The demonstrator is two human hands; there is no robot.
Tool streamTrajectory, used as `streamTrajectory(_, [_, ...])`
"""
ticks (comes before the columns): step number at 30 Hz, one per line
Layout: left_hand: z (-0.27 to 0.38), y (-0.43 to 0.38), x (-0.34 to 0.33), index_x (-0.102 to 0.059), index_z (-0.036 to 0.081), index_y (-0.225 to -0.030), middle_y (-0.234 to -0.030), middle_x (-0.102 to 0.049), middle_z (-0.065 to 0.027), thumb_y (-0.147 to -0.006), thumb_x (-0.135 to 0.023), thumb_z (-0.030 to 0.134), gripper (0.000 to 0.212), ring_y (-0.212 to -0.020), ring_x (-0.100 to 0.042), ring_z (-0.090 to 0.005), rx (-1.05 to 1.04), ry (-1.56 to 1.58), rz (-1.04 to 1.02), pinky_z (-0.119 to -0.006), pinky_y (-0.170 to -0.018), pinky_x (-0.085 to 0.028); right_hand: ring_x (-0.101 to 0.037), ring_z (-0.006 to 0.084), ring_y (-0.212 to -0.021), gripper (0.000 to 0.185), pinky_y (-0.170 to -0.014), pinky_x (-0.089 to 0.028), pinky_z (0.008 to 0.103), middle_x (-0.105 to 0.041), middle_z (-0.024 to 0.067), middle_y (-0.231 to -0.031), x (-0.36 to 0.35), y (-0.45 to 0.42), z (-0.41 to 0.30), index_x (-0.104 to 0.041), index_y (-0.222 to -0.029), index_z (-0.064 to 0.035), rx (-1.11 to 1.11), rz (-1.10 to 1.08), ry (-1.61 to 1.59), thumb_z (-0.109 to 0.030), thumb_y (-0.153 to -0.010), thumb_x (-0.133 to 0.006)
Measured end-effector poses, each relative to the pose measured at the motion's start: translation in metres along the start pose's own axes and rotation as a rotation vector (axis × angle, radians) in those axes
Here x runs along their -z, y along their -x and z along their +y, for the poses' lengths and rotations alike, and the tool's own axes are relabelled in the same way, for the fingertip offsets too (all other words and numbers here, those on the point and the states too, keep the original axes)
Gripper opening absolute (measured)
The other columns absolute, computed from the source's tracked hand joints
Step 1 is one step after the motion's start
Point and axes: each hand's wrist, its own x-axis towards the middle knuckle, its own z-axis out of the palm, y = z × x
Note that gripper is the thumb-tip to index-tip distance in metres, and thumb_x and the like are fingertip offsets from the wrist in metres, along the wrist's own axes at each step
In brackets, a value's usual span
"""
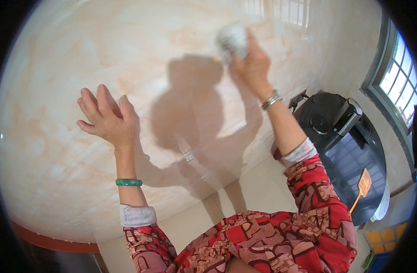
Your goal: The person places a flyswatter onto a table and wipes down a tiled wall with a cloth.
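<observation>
My right hand (pixel 252 65) grips a bunched white-and-grey cloth (pixel 231 40) at the upper middle, against or very near the glossy marbled wall (pixel 153 30). Both hand and cloth look slightly blurred. To the left, my left hand (pixel 111 117) has its fingers spread and holds nothing; it lies against or close to the wall, and I cannot tell which. A green bangle (pixel 128 182) circles the left wrist, and a silver bangle (pixel 272 99) the right. My shadow falls on the wall between the hands.
On the right stands a dark glossy counter (pixel 345 160) with a black-and-silver appliance (pixel 348 116) and an orange fly swatter (pixel 364 184). A wall socket (pixel 297 99) with plugged cords is beside it. A barred window (pixel 399 75) is at the far right. Pale floor tiles (pixel 263 187) show below.
</observation>
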Motion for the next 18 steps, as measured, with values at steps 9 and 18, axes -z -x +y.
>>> streamTrajectory(9, [0.022, 0.031, 0.011, -0.041, 0.016, -0.133, -0.147, -0.026, -0.0138, -0.082, -0.055, 0.03, 0.055, -0.136, -0.023, -0.0345, 0.02, -0.012, 0.023, -0.064, -0.101, -0.002, -0.065, 0.0314, -0.072, 0.063, -0.061, -0.052, 0.0376, -0.066, 0.0181, -0.087, -0.006, 0.005, -0.068, -0.048, -0.126, 0.0016, -0.173, -0.004, -0.059, -0.021, -0.072, -0.071])
streamTrajectory(18, [0.026, 0.022, 0.017, -0.043, 0.016, -0.133, -0.147, -0.027, -0.0136, -0.085, -0.054, 0.032, 0.052, -0.136, -0.022, -0.0347, 0.048, -0.019, -0.042, -0.065, -0.102, -0.004, -0.061, 0.0271, -0.062, 0.064, -0.05, -0.048, 0.0359, -0.059, 0.0152, -0.073, 0.001, -0.01, -0.116, -0.042, -0.132, -0.0125, 0.156, -0.301, -0.249, -0.027, -0.075, -0.066])
